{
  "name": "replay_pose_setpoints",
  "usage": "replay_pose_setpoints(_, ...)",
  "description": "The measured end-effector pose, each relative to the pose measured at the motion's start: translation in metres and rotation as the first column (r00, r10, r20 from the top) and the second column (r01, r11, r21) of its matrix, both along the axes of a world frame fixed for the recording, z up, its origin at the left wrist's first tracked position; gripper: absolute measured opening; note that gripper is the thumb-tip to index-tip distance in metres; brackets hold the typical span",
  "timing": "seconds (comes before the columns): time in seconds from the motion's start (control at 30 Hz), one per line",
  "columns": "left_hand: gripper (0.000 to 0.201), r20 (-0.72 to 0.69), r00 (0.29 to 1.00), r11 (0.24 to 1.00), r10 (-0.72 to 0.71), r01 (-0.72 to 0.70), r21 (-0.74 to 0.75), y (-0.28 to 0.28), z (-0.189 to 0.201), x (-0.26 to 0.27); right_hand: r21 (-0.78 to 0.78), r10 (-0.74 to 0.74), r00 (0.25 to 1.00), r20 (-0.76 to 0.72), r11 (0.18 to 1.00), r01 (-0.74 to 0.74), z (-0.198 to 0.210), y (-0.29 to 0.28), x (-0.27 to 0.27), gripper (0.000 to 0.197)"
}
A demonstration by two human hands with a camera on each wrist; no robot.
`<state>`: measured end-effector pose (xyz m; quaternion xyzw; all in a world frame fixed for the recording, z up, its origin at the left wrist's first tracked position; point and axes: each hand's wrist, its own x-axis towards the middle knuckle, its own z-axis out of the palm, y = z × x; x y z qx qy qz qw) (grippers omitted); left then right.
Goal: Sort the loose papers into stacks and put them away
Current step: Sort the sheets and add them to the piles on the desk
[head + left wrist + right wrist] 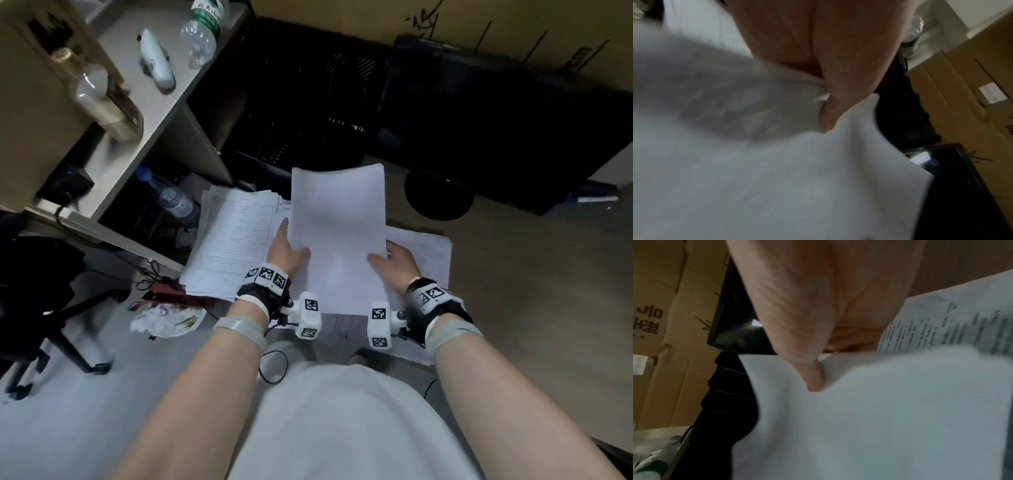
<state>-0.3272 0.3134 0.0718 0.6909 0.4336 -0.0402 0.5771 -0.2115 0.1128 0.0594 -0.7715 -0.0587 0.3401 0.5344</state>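
Note:
A blank white bundle of sheets (337, 236) is held up between both hands over the floor. My left hand (286, 251) grips its left edge, thumb on top and fingers underneath; the thumb (830, 112) presses on the paper (797, 178). My right hand (394, 265) grips the right edge, its thumb (812, 374) on the sheet (879, 418). A stack of printed forms (233, 240) lies on the floor at the left. Another printed stack (428, 260) lies under the right hand, seen also as a printed page (951, 324).
A white shelf unit (144, 113) with water bottles (202, 34) stands at the left. Black crates (308, 96) and cardboard boxes (513, 27) lie ahead. Crumpled rubbish (161, 320), cables and a dark chair base (68, 329) sit at the lower left. Bare wood floor (534, 274) is at the right.

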Motion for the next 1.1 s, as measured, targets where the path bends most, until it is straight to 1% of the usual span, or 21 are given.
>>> replay_pose_setpoints(0.03, 0.097, 0.056, 0.998, 0.999, 0.015, -0.014, -0.029, -0.005, -0.003, 0.000, 0.004, -0.015, 1.000, 0.019, 1.000, 0.015, -0.001, -0.001, -0.003, 0.026)
replay_pose_setpoints(0.07, 0.104, 0.122, 0.992, 0.999, 0.014, -0.010, -0.033, -0.010, -0.004, 0.003, 0.004, -0.034, 0.998, 0.046, 0.999, 0.033, -0.003, -0.002, -0.003, 0.028)
replay_pose_setpoints(0.1, 0.105, 0.185, 0.983, 1.000, -0.019, 0.021, -0.011, -0.014, -0.001, 0.006, 0.001, -0.046, 0.996, 0.074, 0.999, 0.046, -0.004, -0.003, -0.002, 0.030)
replay_pose_setpoints(0.13, 0.099, 0.217, 0.973, 0.997, -0.076, 0.077, 0.007, -0.015, 0.001, 0.009, 0.003, -0.042, 0.994, 0.099, 0.999, 0.042, -0.004, -0.003, 0.000, 0.033)
replay_pose_setpoints(0.17, 0.085, 0.225, 0.966, 0.991, -0.129, 0.133, 0.000, -0.018, 0.004, 0.013, 0.008, -0.026, 0.993, 0.111, 1.000, 0.026, -0.003, -0.002, 0.002, 0.034)
replay_pose_setpoints(0.2, 0.065, 0.218, 0.966, 0.988, -0.138, 0.149, -0.036, -0.021, 0.005, 0.018, 0.030, 0.002, 0.995, 0.102, 1.000, -0.005, 0.001, 0.000, 0.003, 0.035)
replay_pose_setpoints(0.23, 0.043, 0.224, 0.969, 0.986, -0.104, 0.129, -0.102, -0.026, 0.011, 0.022, 0.066, 0.046, 0.996, 0.078, 0.996, -0.051, 0.006, 0.004, 0.003, 0.036)
replay_pose_setpoints(0.27, 0.029, 0.227, 0.972, 0.980, -0.056, 0.097, -0.175, -0.032, 0.016, 0.027, 0.107, 0.104, 0.993, 0.059, 0.988, -0.110, 0.011, 0.007, 0.002, 0.041)
replay_pose_setpoints(0.3, 0.037, 0.214, 0.977, 0.970, -0.016, 0.068, -0.235, -0.037, 0.017, 0.031, 0.132, 0.172, 0.984, 0.048, 0.975, -0.177, 0.017, 0.011, 0.000, 0.048)
replay_pose_setpoints(0.33, 0.054, 0.210, 0.978, 0.961, 0.009, 0.049, -0.273, -0.042, 0.016, 0.034, 0.115, 0.240, 0.969, 0.053, 0.963, -0.245, 0.021, 0.014, -0.003, 0.057)
replay_pose_setpoints(0.37, 0.067, 0.218, 0.975, 0.962, 0.028, 0.033, -0.271, -0.046, 0.018, 0.036, 0.083, 0.300, 0.951, 0.074, 0.949, -0.305, 0.023, 0.017, -0.005, 0.062)
replay_pose_setpoints(0.4, 0.075, 0.232, 0.972, 0.974, 0.038, 0.016, -0.228, -0.047, 0.016, 0.038, 0.050, 0.341, 0.935, 0.101, 0.936, -0.347, 0.024, 0.018, -0.006, 0.065)
replay_pose_setpoints(0.47, 0.079, 0.262, 0.964, 0.988, 0.037, 0.004, -0.155, -0.045, 0.014, 0.039, 0.026, 0.365, 0.921, 0.139, 0.928, -0.372, 0.026, 0.016, -0.006, 0.070)
replay_pose_setpoints(0.57, 0.071, 0.282, 0.958, 0.985, 0.059, -0.009, -0.173, -0.048, 0.018, 0.036, 0.041, 0.349, 0.927, 0.136, 0.933, -0.358, 0.027, 0.007, -0.005, 0.081)
replay_pose_setpoints(0.7, 0.043, 0.300, 0.947, 0.962, 0.118, -0.035, -0.269, -0.056, 0.025, 0.031, 0.033, 0.333, 0.932, 0.140, 0.940, -0.341, 0.031, 0.003, -0.010, 0.092)
replay_pose_setpoints(0.8, 0.040, 0.312, 0.933, 0.937, 0.182, -0.067, -0.343, -0.057, 0.027, 0.027, 0.070, 0.307, 0.944, 0.125, 0.946, -0.317, 0.035, 0.002, -0.012, 0.095)
replay_pose_setpoints(0.93, 0.043, 0.308, 0.938, 0.952, 0.159, -0.063, -0.301, -0.055, 0.026, 0.017, 0.130, 0.325, 0.943, 0.076, 0.934, -0.332, 0.032, 0.003, -0.017, 0.100)
replay_pose_setpoints(0.97, 0.040, 0.311, 0.939, 0.959, 0.147, -0.059, -0.276, -0.054, 0.024, 0.014, 0.143, 0.334, 0.940, 0.066, 0.930, -0.340, 0.030, 0.002, -0.019, 0.098)
replay_pose_setpoints(1.03, 0.025, 0.315, 0.944, 0.982, 0.095, -0.038, -0.183, -0.054, 0.025, 0.006, 0.170, 0.340, 0.940, 0.037, 0.924, -0.342, 0.028, 0.003, -0.022, 0.086)
replay_pose_setpoints(1.07, 0.022, 0.302, 0.951, 0.990, 0.067, -0.026, -0.137, -0.054, 0.026, 0.002, 0.192, 0.343, 0.939, 0.015, 0.921, -0.339, 0.028, 0.005, -0.024, 0.078)
replay_pose_setpoints(1.1, 0.025, 0.287, 0.957, 0.995, 0.052, -0.024, -0.100, -0.052, 0.025, -0.001, 0.201, 0.341, 0.940, 0.003, 0.921, -0.335, 0.029, 0.007, -0.026, 0.070)
